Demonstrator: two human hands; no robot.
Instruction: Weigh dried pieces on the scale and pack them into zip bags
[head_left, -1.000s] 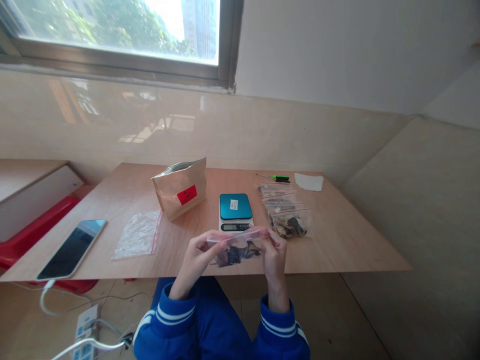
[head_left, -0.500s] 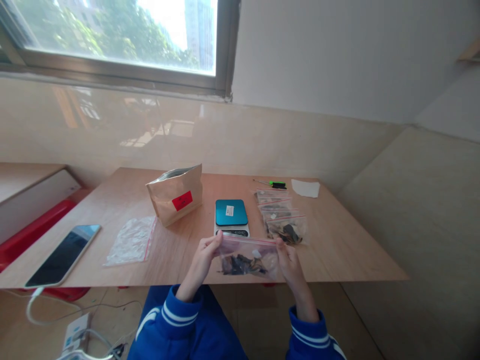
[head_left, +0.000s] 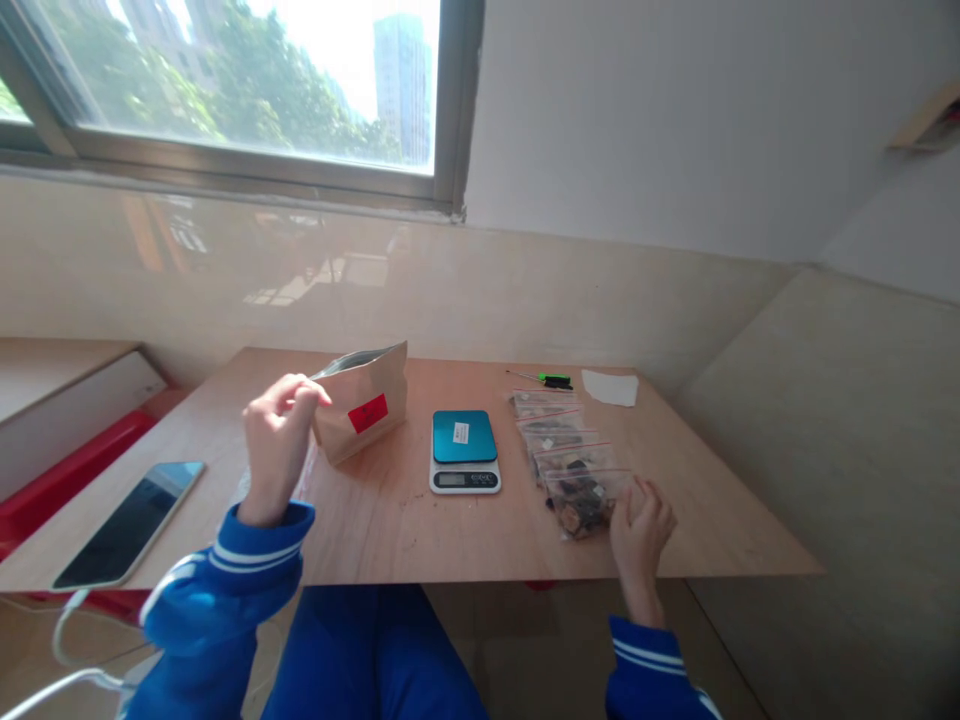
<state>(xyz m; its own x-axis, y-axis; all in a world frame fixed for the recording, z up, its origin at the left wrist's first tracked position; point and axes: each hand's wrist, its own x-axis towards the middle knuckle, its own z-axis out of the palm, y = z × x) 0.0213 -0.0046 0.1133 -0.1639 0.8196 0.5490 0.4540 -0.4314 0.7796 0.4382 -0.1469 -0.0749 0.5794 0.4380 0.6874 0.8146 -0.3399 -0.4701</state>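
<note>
My right hand (head_left: 643,520) has its fingers closed at the right corner of a clear zip bag (head_left: 581,508) holding dark dried pieces. That bag lies on the table, at the near end of an overlapping row of similar zip bags (head_left: 551,430). My left hand (head_left: 281,430) is raised with thumb and fingers pressed together. It covers the left corner of a brown stand-up pouch (head_left: 375,430) with a red label; whether it grips the pouch is hidden. Between the hands stands a kitchen scale (head_left: 465,452) with a blue-green plate.
A phone (head_left: 131,525) with a white cable lies on the left, and a clear plastic bag (head_left: 306,475) shows partly behind my left hand. At the back right are a green-and-black screwdriver (head_left: 553,380) and a white paper (head_left: 610,388). Small crumbs dot the table (head_left: 390,555) by the scale.
The zip bag held between both hands before the scale now lies at the near end of the row. My left hand has moved left and up to the pouch; my right hand has moved right.
</note>
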